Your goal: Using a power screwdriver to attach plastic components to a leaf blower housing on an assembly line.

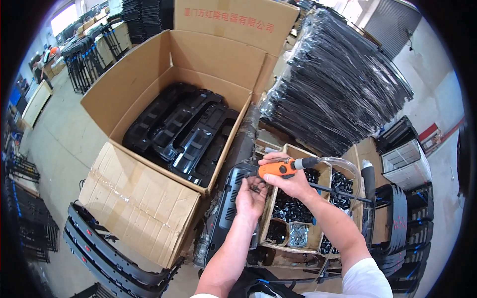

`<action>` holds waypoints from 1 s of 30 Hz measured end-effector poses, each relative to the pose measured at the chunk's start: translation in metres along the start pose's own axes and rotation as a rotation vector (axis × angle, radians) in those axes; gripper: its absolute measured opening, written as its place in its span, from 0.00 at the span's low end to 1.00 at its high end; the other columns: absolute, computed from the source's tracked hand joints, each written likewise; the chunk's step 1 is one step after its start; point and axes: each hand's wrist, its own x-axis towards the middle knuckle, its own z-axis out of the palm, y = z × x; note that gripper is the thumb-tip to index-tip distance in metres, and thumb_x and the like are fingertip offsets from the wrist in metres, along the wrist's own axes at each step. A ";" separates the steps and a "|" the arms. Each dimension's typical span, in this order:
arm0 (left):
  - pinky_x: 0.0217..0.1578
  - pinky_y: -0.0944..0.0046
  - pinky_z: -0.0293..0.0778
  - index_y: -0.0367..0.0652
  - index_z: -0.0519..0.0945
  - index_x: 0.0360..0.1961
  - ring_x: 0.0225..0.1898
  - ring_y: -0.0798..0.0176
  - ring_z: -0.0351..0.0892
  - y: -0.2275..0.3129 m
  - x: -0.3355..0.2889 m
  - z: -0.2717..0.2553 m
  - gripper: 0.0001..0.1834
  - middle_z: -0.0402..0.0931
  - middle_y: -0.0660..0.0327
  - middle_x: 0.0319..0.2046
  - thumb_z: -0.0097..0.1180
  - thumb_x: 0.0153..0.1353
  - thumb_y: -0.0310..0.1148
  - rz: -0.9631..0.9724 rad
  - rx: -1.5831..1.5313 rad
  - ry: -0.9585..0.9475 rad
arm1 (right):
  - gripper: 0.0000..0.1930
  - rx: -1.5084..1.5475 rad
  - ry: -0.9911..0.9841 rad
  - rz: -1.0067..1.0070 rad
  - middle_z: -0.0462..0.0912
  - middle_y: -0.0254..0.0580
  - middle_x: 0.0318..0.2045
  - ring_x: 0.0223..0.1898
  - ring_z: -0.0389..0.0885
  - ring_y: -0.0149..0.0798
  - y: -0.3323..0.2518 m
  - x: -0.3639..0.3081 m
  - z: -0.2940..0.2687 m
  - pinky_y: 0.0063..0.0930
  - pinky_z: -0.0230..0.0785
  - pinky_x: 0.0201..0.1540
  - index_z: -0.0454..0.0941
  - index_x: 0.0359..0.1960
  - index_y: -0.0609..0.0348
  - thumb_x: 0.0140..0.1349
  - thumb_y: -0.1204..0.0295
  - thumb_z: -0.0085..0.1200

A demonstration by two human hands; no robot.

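Note:
My right hand (290, 180) grips an orange pneumatic screwdriver (279, 169) with a clear air hose (343, 163) curving off to the right. Its tip points left toward a black plastic panel (229, 206) that stands on edge in front of me. My left hand (250, 196) is cupped palm up just below the tool's tip, holding several small dark screws against the panel's top edge. Both forearms come up from the lower edge.
A large open cardboard box (149, 84) at the left holds stacked black panels (184, 131). A wooden tray (298, 218) with compartments of black parts and screws sits under my right arm. Bagged black parts are piled at the upper right (338, 84). Long black trims (109, 258) lie on the floor.

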 end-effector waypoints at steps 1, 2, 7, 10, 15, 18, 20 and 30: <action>0.47 0.60 0.79 0.39 0.76 0.55 0.42 0.60 0.80 -0.003 -0.003 -0.003 0.17 0.79 0.59 0.43 0.42 0.83 0.42 -0.004 -0.006 -0.051 | 0.27 -0.004 0.015 -0.005 0.85 0.47 0.56 0.58 0.83 0.38 0.002 0.003 0.001 0.38 0.75 0.67 0.74 0.62 0.60 0.61 0.76 0.70; 0.50 0.58 0.81 0.38 0.74 0.58 0.46 0.58 0.82 -0.004 -0.005 -0.007 0.16 0.80 0.56 0.47 0.41 0.83 0.38 -0.021 0.081 -0.055 | 0.27 -0.025 0.029 0.002 0.86 0.47 0.55 0.58 0.84 0.38 0.003 0.007 0.004 0.38 0.75 0.66 0.74 0.62 0.60 0.61 0.76 0.70; 0.50 0.54 0.85 0.35 0.74 0.57 0.45 0.53 0.85 -0.016 -0.030 -0.035 0.16 0.81 0.50 0.48 0.40 0.83 0.35 -0.142 0.140 -0.009 | 0.26 -0.054 0.021 -0.043 0.86 0.46 0.55 0.57 0.84 0.37 0.011 0.031 0.013 0.37 0.76 0.65 0.75 0.62 0.60 0.61 0.76 0.69; 0.52 0.53 0.85 0.34 0.73 0.58 0.47 0.52 0.86 -0.020 -0.043 -0.047 0.16 0.81 0.50 0.47 0.38 0.83 0.34 -0.136 0.191 -0.013 | 0.26 -0.065 -0.002 -0.037 0.86 0.46 0.54 0.56 0.84 0.36 0.013 0.040 0.023 0.36 0.77 0.64 0.75 0.61 0.60 0.61 0.76 0.69; 0.52 0.54 0.85 0.35 0.72 0.59 0.48 0.52 0.85 -0.021 -0.062 -0.061 0.15 0.79 0.51 0.50 0.44 0.81 0.33 -0.208 0.266 0.018 | 0.27 -0.033 -0.069 0.011 0.86 0.47 0.53 0.56 0.84 0.37 0.015 0.042 0.039 0.35 0.77 0.63 0.76 0.61 0.61 0.60 0.75 0.70; 0.50 0.55 0.85 0.35 0.70 0.63 0.46 0.54 0.85 -0.020 -0.067 -0.078 0.16 0.79 0.52 0.48 0.44 0.81 0.33 -0.252 0.304 0.003 | 0.27 -0.057 -0.097 0.019 0.86 0.47 0.53 0.56 0.85 0.37 0.018 0.042 0.046 0.35 0.77 0.63 0.77 0.60 0.61 0.60 0.73 0.71; 0.50 0.55 0.84 0.35 0.72 0.62 0.47 0.55 0.85 -0.019 -0.068 -0.085 0.17 0.79 0.53 0.47 0.44 0.81 0.33 -0.233 0.325 -0.028 | 0.27 -0.102 -0.103 0.001 0.86 0.47 0.53 0.56 0.84 0.37 0.020 0.043 0.049 0.35 0.77 0.63 0.77 0.60 0.62 0.60 0.72 0.72; 0.51 0.56 0.83 0.33 0.74 0.59 0.46 0.56 0.84 -0.012 -0.080 -0.080 0.16 0.80 0.53 0.46 0.40 0.83 0.32 -0.226 0.245 0.076 | 0.18 -0.407 -0.175 -0.078 0.88 0.41 0.44 0.45 0.88 0.35 0.035 0.052 0.062 0.30 0.78 0.53 0.83 0.51 0.59 0.59 0.72 0.68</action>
